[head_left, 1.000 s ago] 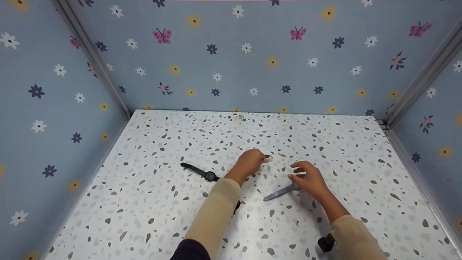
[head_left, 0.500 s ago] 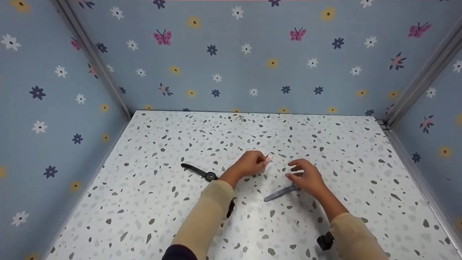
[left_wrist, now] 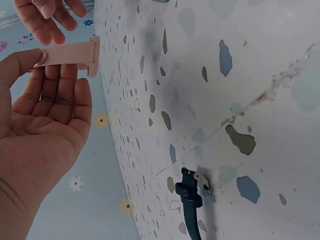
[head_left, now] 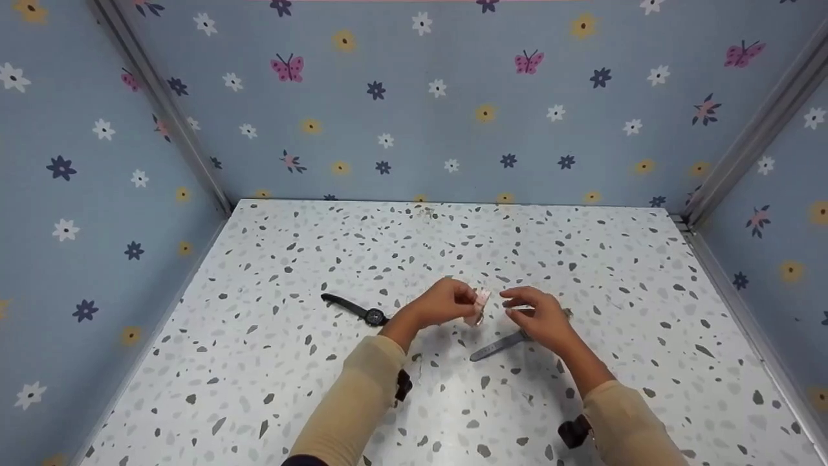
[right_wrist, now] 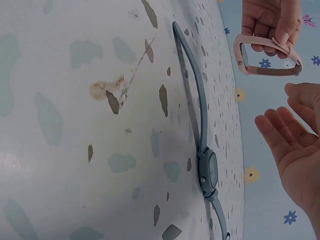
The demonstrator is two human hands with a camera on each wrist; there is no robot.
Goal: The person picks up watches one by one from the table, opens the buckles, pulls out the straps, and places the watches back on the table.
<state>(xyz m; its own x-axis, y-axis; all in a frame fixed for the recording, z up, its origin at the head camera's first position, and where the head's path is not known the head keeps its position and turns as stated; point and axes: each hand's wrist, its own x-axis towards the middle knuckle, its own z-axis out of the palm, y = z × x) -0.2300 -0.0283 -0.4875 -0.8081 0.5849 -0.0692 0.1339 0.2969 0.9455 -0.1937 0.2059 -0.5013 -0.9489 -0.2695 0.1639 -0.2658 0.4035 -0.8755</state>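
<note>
My left hand (head_left: 443, 303) pinches a pale pink wristwatch (head_left: 482, 299) between thumb and fingers, above the speckled table. In the right wrist view the pink strap (right_wrist: 262, 41) makes a loop, with the left fingers through it. My right hand (head_left: 542, 320) is just right of the pink watch, its fingers loosely bent and holding nothing. Below the right hand a blue-grey wristwatch (head_left: 498, 347) lies stretched out, partly hidden by that hand in the head view; its case (right_wrist: 208, 172) shows in the right wrist view. A black wristwatch (head_left: 375, 316) lies left of the left hand.
The white speckled table (head_left: 272, 362) is bounded by blue flowered panels (head_left: 414, 103) at the back and sides, with grey metal rails (head_left: 174, 110) at the corners. The black watch's buckle end (left_wrist: 190, 192) shows in the left wrist view.
My left hand has drawn the pink watch back toward me and turned it, so more of it shows. My right hand has shifted slightly left, closer to it. Both other watches stay put.
</note>
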